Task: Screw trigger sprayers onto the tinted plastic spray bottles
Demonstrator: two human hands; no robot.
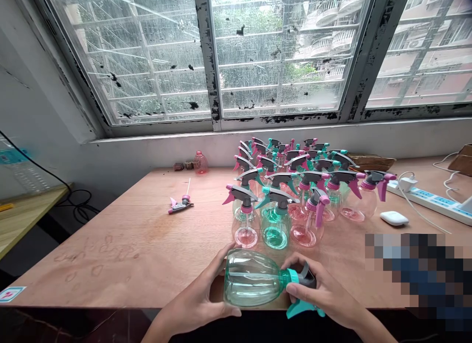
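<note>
I hold a clear teal spray bottle (pixel 250 279) on its side at the near edge of the wooden table (pixel 129 240). My left hand (pixel 195 303) wraps round the bottle's base. My right hand (pixel 324 294) grips its grey and teal trigger head (pixel 304 291) at the neck. Just beyond stands a crowd of several finished spray bottles (pixel 295 195), pink and teal, all upright with trigger heads on.
A loose pink trigger head with its tube (pixel 180 204) lies left of the crowd. An open pink bottle (pixel 200 163) stands by the wall. At the right are a white power strip (pixel 431 198), a small white case (pixel 394 217) and a blurred-out patch. Windows rise behind.
</note>
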